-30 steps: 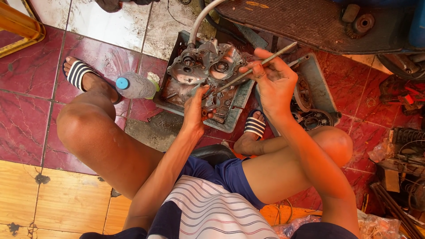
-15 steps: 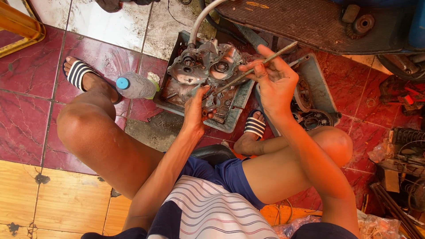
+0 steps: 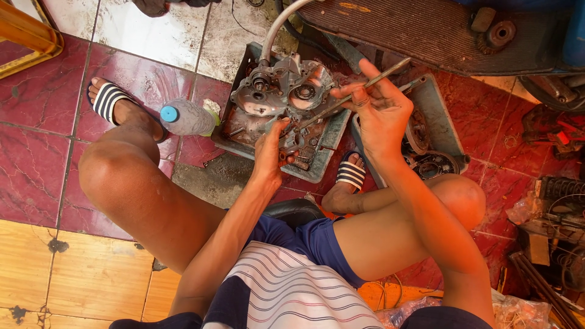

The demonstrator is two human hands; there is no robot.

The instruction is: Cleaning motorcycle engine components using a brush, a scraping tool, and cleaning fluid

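From the head view, I judge the step in hand as working a long thin metal rod (image 3: 350,97) into the grey engine crankcase half (image 3: 281,88), which sits in a shallow grey tray (image 3: 241,73) on the red tiled floor just ahead of my 2 hands. My right hand (image 3: 381,113) pinches the rod between thumb and loosely curled fingers, while my left hand (image 3: 271,149), fingers mostly extended, presses on the casing's near edge. The next move calls for a steady left-hand brace and fine control of the rod's tip.
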